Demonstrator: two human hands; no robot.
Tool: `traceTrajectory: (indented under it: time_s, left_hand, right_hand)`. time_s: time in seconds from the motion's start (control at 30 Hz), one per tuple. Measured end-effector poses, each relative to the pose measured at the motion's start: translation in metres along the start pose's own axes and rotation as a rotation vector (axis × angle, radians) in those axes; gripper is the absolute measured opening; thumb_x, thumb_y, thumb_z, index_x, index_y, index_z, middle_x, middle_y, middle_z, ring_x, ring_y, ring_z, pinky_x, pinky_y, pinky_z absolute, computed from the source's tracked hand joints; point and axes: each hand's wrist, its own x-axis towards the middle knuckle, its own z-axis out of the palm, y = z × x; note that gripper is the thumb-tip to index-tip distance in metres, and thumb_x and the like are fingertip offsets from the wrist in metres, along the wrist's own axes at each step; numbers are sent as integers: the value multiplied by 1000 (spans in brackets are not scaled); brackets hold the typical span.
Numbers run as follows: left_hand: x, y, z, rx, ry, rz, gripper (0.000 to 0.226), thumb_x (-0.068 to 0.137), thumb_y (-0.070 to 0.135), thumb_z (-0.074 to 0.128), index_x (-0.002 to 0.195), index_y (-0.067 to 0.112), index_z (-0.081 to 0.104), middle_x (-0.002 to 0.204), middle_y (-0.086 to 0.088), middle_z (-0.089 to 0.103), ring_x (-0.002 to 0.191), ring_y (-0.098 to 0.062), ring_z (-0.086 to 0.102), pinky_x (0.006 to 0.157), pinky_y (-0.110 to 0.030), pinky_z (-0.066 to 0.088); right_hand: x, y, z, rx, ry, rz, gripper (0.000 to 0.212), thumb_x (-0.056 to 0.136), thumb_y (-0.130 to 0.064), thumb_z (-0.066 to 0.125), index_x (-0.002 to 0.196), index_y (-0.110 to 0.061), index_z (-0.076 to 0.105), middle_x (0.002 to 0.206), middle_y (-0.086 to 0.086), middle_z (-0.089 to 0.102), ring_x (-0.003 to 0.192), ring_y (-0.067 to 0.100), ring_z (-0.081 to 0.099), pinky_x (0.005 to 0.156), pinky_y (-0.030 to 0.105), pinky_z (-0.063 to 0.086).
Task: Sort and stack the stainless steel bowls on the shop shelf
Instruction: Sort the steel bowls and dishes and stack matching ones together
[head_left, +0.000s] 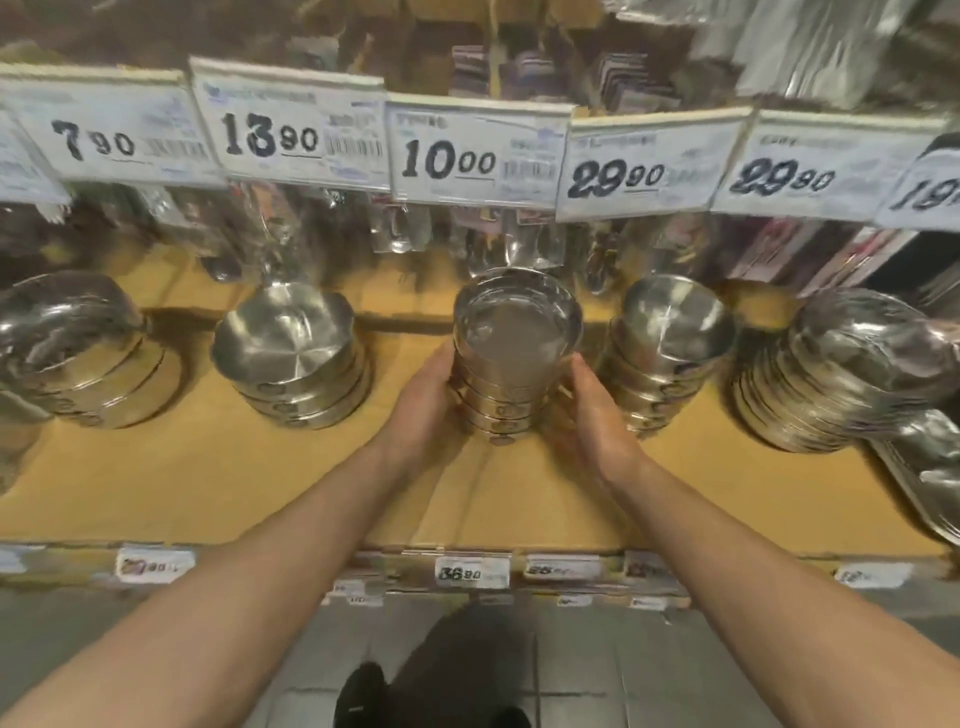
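Working left to right along the shelf (218, 483), you have a tilted stack of wide bowls (78, 353) at the far left, then a shorter stack of broad bowls (291, 358), both well apart from your hands. Your left hand (423, 410) cups the left flank of the middle stack of small bowls (511, 358), fingers curled round behind it, and your right hand (589, 415) presses the opposite flank, so the stack is clamped between both palms. It stands mid-shelf, mouths up, its long axis roughly vertical and leaning slightly away from you. Expect it to be stiff, fairly heavy for its size and slick, with nested bowls apt to slide or fan; hold low on the sides, near the bottom bowls. Just right stands a similar stack (670, 353), then a leaning pile of plates (831, 374).
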Motion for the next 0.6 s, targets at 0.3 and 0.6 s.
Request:
traceTrajectory:
  time_s: [0.3,0.6]
  left_hand:
    - [1,8,3,9,57,-47,43,109,27,33,132,-1,55,127,-15,60,96,-8,59,66,-18,58]
    - [8,8,-6,12,150,-39,42,109,24,31,134,3,57,121,-11,58,104,-12,53,63,-19,56]
  right_hand:
    - [12,5,-5,1,-45,15,48,107,-50,31,90,-54,75,95,-30,74,108,0,61,93,36,51]
    - [15,3,3,-32,-51,-38,43,110,-41,27,105,-27,67,99,-15,74,97,-4,66,88,30,52]
